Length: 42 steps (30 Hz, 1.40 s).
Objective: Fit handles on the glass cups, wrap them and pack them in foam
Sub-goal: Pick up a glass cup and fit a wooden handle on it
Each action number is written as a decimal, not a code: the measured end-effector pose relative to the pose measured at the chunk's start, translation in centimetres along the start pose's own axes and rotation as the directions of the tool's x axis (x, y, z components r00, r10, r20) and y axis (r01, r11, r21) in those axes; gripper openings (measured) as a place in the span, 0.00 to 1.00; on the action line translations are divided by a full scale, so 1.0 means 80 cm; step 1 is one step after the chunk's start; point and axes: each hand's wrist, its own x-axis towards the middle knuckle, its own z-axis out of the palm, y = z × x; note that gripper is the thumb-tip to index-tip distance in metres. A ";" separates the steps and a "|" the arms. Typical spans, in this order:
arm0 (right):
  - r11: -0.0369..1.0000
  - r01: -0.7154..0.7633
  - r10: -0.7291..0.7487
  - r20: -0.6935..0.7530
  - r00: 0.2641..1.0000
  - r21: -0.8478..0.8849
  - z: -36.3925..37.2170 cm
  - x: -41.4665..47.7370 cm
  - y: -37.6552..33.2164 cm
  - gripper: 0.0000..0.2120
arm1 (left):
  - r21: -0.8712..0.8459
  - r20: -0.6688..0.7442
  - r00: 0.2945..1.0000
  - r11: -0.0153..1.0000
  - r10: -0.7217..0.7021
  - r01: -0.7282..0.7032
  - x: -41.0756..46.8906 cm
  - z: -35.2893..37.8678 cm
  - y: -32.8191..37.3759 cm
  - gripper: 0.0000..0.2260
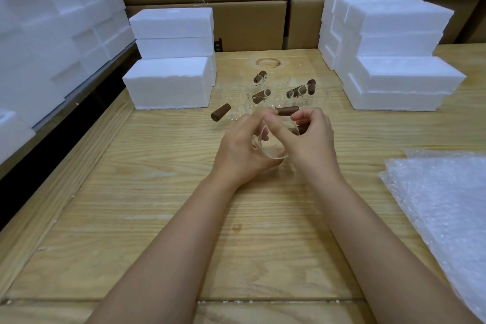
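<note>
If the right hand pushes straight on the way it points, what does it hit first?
Probably the brown handle just ahead, among the standing glass cups; depth is unclear.

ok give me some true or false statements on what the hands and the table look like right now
1. The left hand holds a clear glass cup. True.
2. The bubble wrap lies on the left side of the table. False: it lies at the right edge.
3. White foam blocks are stacked on both the left and the right at the back of the table. True.
4. The glass cup is already wrapped. False: it is bare glass.
5. The right hand lies flat on the table. False: its curled fingers pinch a brown handle at the cup.
</note>
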 end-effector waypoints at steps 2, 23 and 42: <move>0.995 0.000 0.005 0.047 0.999 -0.100 0.002 -0.002 0.000 0.28 | 0.043 -0.007 1.000 0.999 0.000 0.000 -0.001 0.000 -0.003 0.29; 0.955 0.046 -0.161 0.379 0.912 0.294 -0.046 0.025 0.010 0.16 | -0.178 0.008 0.995 0.979 -0.098 0.098 0.002 -0.002 -0.010 0.28; 0.944 0.317 -0.309 0.097 0.946 -0.095 -0.003 -0.001 0.011 0.19 | 0.156 -0.064 0.998 0.987 -0.021 0.031 -0.004 -0.002 0.006 0.31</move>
